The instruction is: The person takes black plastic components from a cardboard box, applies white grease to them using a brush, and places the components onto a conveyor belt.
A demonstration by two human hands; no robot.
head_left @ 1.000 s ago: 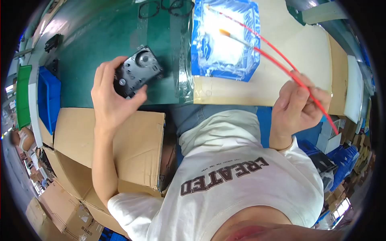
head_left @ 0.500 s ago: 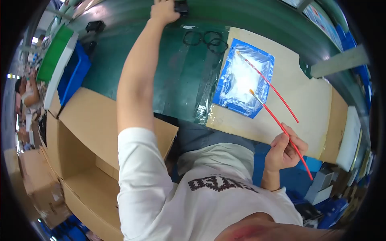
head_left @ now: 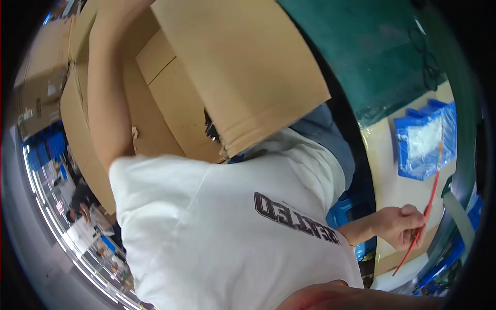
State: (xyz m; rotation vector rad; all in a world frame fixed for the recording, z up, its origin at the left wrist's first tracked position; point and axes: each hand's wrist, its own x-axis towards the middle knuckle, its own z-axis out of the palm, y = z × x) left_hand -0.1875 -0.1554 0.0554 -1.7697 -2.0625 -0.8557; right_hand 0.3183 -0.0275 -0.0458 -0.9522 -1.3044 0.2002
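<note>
My right hand (head_left: pixel 400 226), at the lower right, is closed around the red handle of a thin paintbrush (head_left: pixel 432 199). The brush points up toward a blue tray (head_left: pixel 401 147), lined with clear plastic film and holding something white. A second brush seen earlier on this tray cannot be told apart clearly now. My left forearm (head_left: pixel 109 88) reaches up over the open cardboard box (head_left: pixel 155 116). The left hand itself is cut off by the top edge of the view, so its fingers do not show.
A wide box flap (head_left: pixel 243 67) juts out beside the green tabletop (head_left: pixel 356 57). Black ring-shaped frames (head_left: pixel 430 70) lie on the green surface. More cartons (head_left: pixel 41 95) stand at the far left. A person (head_left: pixel 98 219) sits in the background at lower left.
The view has swung left toward the cardboard box. My left hand has left the black object at the table's far side, and that arm is now over the box. The right hand still holds the paintbrush.
</note>
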